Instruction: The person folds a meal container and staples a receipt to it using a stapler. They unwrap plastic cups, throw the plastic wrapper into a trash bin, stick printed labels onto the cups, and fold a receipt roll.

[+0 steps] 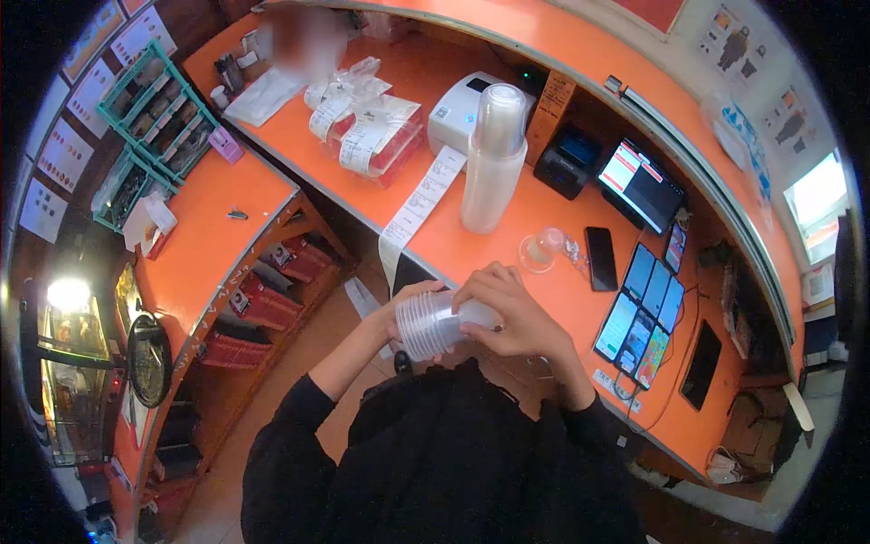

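Observation:
A nested stack of clear plastic cups (422,328) lies sideways in front of my chest, its ribbed rims facing left. My left hand (405,308) wraps around the rim end from behind and below. At the narrower end, my right hand (503,313) has its fingers and thumb closed around the cups. Some fingers of my left hand are hidden behind the stack. Beyond my hands, a taller stack of cups (494,186) stands upright on the orange counter (362,204). Near my right hand sits a small clear plastic piece (542,249), perhaps a cup or lid.
A white printer (449,118) trails a long receipt (421,204) over the counter's edge. Bagged red packages (376,136) lie behind it. On the right are a black phone (600,258), several lit phones (639,308) with cables, and a tablet screen (642,186). Green baskets (159,113) stand left.

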